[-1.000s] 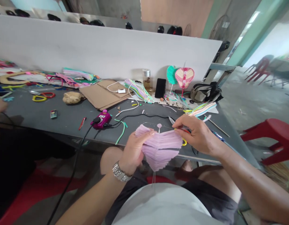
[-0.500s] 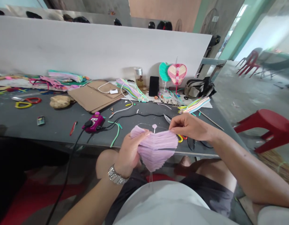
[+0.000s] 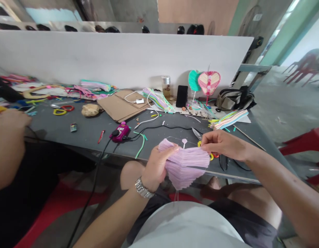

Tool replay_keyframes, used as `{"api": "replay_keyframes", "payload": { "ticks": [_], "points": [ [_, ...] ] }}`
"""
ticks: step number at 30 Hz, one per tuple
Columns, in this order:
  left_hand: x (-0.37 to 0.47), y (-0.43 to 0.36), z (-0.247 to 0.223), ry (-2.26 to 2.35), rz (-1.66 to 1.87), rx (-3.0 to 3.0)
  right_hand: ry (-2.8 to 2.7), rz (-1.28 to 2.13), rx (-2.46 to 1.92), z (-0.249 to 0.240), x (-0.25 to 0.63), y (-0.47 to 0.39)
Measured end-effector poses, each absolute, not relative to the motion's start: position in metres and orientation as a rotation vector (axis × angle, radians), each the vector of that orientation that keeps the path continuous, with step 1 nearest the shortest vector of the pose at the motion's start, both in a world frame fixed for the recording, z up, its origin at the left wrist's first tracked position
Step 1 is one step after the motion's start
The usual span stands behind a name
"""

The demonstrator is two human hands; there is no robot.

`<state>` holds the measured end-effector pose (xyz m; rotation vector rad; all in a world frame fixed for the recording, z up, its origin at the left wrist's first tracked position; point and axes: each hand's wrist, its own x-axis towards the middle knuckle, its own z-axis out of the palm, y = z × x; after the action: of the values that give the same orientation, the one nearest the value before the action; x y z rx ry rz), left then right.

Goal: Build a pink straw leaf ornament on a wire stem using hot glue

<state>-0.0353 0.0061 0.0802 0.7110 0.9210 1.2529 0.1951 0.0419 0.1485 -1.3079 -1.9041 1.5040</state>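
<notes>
A lilac heart-shaped fan (image 3: 189, 161) of pleated-looking strips hangs in front of me over the table's near edge. Its thin wire outline shows above the strips, and a small round lilac tip (image 3: 184, 141) stands up at the top middle. My left hand (image 3: 159, 163) is closed around its left side, thumb on the front. At the upper right corner my right hand (image 3: 221, 144) pinches the fan's edge; whether wire or strip lies between the fingertips is hard to see. Scissors (image 3: 197, 133) with yellow and red handles lie partly behind my right hand.
On the grey table (image 3: 159, 136) are a purple power socket (image 3: 120, 132) with black cables, cardboard (image 3: 120, 106), a stone (image 3: 90, 110), bundles of coloured strips (image 3: 230, 120), a phone (image 3: 181, 96) and two upright heart fans (image 3: 209, 82). A co-worker's arm (image 3: 9, 141) is at the left.
The camera view has swung left, so everything sits further right and a co-worker's arm shows at the left. Both hands keep their hold on the fan, with little visible movement.
</notes>
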Motion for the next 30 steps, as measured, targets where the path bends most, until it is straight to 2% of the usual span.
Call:
{"api": "replay_keyframes", "payload": {
  "ticks": [6,13,30],
  "points": [
    [-0.039,0.009,0.077,0.881,1.246,0.722,-1.924,1.435,-1.308,0.143,0.197,0.042],
    [-0.041,0.013,0.072,0.912,1.49,0.669,-1.908,1.406,-1.284,0.139,0.198,0.043],
    [-0.041,0.014,0.08,0.998,1.485,0.749,-1.817,1.423,-1.246,0.137,0.207,0.042]
  ]
}}
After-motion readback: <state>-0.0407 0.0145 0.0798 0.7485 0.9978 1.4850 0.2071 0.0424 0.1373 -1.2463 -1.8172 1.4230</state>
